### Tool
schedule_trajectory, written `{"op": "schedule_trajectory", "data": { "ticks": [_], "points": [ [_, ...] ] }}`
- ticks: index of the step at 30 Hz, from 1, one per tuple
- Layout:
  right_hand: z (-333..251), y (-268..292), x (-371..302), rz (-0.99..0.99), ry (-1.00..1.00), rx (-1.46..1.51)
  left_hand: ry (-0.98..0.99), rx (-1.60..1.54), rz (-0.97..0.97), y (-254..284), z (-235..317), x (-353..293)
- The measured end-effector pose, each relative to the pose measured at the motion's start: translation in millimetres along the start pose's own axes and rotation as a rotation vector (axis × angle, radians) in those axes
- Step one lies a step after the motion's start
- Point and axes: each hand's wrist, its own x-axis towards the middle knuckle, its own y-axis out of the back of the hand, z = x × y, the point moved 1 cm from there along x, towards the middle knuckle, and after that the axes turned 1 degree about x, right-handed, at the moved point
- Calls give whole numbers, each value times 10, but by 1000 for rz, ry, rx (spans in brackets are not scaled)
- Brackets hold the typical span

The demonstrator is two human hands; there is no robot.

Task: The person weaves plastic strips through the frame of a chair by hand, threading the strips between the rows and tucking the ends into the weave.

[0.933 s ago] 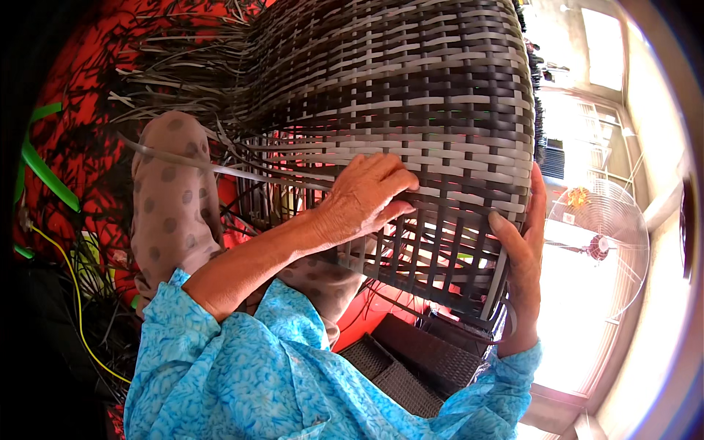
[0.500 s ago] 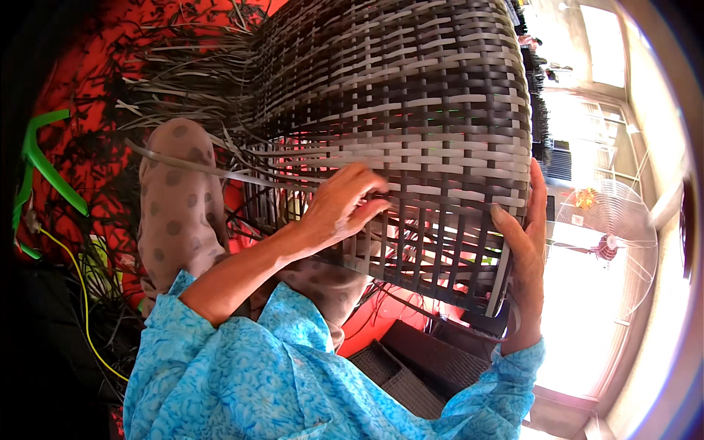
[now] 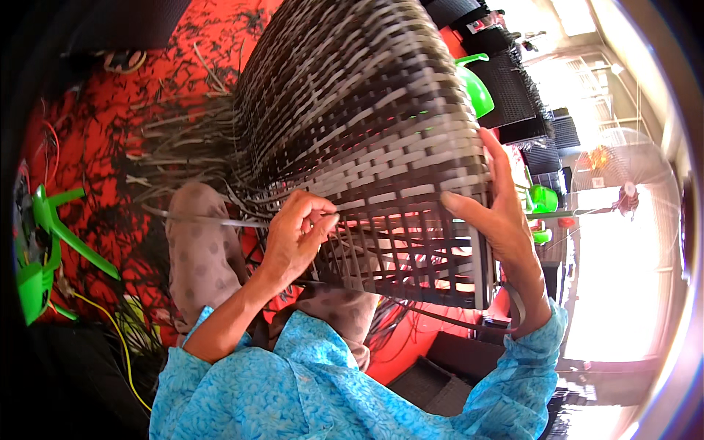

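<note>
A large wicker piece, woven from grey and dark plastic strips, stands tilted in front of me. Its upper part is densely woven, while the lower right part is an open lattice. My left hand pinches at the lattice's left side, thumb and fingers together; a pale flat strip runs leftward from it over my knee. Whether the strip sits between the fingertips is hard to make out. My right hand grips the right edge, thumb in front, fingers partly hidden behind. A loose strip loops beside my right wrist.
Long loose strip ends fan out left of the weave. Dark scraps litter the red floor. Green plastic frames and a yellow cord lie left. Dark woven pieces sit below right; a fan stands far right.
The view has shifted, and the wicker piece has turned and tilted, its right edge now farther left. My left hand has moved left and slightly down; my right hand keeps its hold on the edge.
</note>
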Motion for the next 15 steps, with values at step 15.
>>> {"op": "schedule_trajectory", "data": {
  "ticks": [15],
  "points": [
    [16, -52, -154, -367, -154, 772, -639, 338, -78, 130, 1640, 317]
  ]
}}
